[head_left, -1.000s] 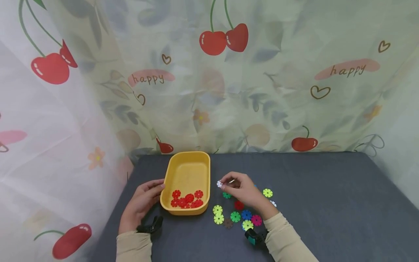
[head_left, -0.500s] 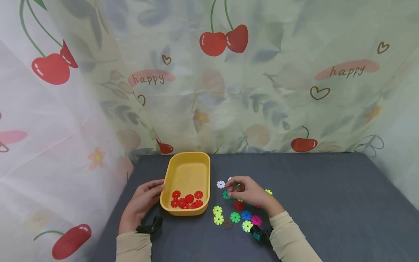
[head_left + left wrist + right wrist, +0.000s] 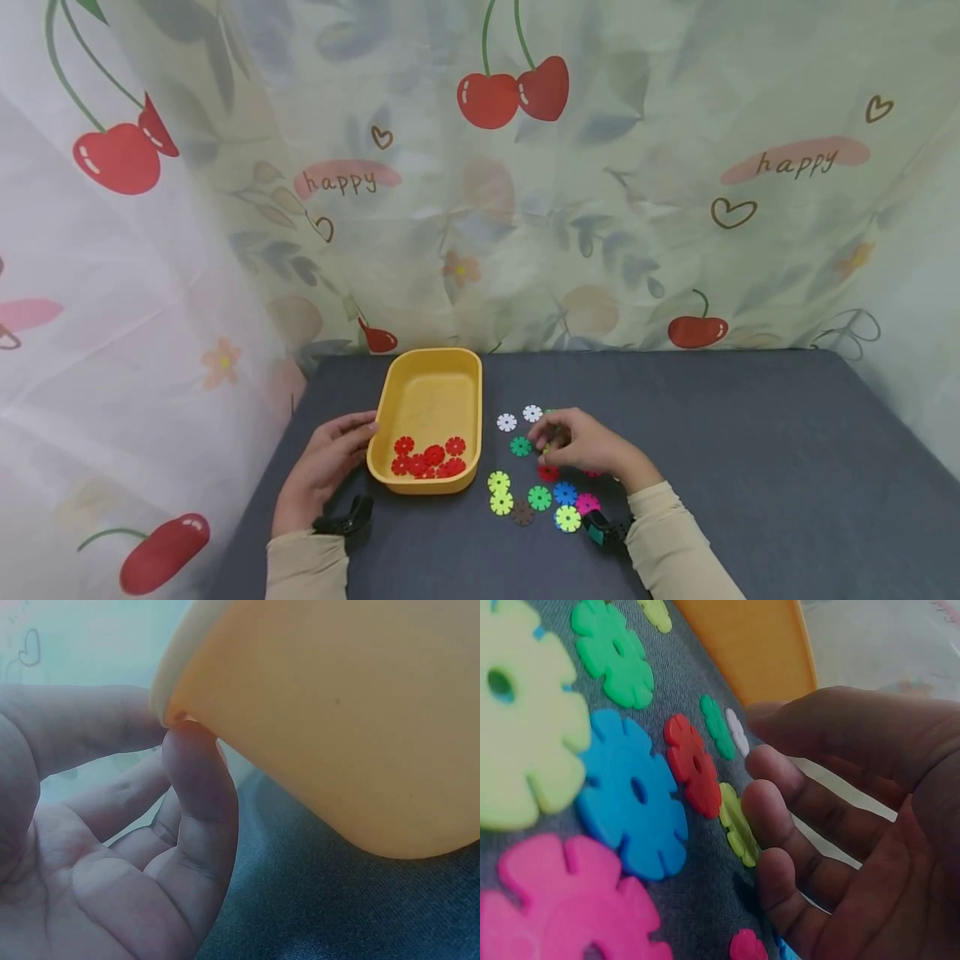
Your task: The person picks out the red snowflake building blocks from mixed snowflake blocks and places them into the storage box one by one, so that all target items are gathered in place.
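My left hand (image 3: 330,458) is at the left side of a yellow plastic tub (image 3: 337,750), its fingertips pinching the outer edge of the rim. Several red snowflake discs (image 3: 433,455) lie in the tub's near end. Over the loose discs hovers my right hand (image 3: 588,442), its fingers loosely bent and its thumb apart from them, with nothing between. Close to those fingertips in the right wrist view are a yellow-green disc (image 3: 739,825) and a red disc (image 3: 694,765). Two white discs (image 3: 532,413) and a green disc (image 3: 521,447) lie left of the hand.
Nearer on the dark cloth-covered table (image 3: 750,467) lie yellow-green discs (image 3: 500,501), a brown disc (image 3: 523,512), a blue disc (image 3: 565,493) and a pink disc (image 3: 588,504). A printed curtain (image 3: 585,200) hangs behind the table, and another hangs at the left.
The right hand has let go of a white snowflake disc, which lies flat beside the tub, and has moved right and slightly nearer. The left hand and tub have stayed put.
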Demonstrator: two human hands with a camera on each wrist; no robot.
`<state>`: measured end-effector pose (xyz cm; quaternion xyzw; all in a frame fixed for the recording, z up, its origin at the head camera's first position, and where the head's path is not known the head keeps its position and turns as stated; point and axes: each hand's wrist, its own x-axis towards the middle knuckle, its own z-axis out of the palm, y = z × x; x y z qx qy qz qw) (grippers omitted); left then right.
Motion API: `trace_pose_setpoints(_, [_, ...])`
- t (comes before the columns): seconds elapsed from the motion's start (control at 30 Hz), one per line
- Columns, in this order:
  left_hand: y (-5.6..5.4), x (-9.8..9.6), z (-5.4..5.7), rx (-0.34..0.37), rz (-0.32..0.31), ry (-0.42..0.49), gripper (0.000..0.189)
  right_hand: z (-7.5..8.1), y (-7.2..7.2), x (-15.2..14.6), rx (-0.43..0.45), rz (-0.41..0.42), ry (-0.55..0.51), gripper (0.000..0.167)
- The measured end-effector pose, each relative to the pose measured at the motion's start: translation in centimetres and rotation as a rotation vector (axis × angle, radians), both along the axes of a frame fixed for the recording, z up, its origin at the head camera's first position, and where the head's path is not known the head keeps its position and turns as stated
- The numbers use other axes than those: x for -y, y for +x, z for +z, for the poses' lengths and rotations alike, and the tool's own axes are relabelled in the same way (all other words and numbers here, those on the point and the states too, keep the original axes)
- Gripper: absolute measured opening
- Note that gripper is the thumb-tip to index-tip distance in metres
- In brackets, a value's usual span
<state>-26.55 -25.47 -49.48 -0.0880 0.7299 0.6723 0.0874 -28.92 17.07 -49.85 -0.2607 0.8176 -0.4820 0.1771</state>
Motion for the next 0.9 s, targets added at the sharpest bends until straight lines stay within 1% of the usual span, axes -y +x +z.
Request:
trace_pose_setpoints(0.13, [0.06, 0.02, -0.01, 0.002, -0.002, 0.004, 0.057, -0.1, -0.08, -0.24, 0.0, 0.028, 0.004, 0.027])
trace_pose_setpoints(0.43, [0.01, -0.02, 0.07, 0.004, -0.005, 0.009, 0.057, 0.28, -0.04, -0.37, 0.013, 0.094, 0.011, 0.033])
trace_pose_setpoints(0.63, [-0.06, -0.05, 0.15, 0.008, 0.004, 0.01, 0.055, 0.14, -0.23, -0.37, 0.009, 0.097, 0.033, 0.033])
trace_pose_setpoints(0.9, [0.02, -0.07, 0.11, 0.014, 0.003, 0.002, 0.056, -0.13, -0.18, -0.34, 0.019, 0.1, 0.018, 0.035])
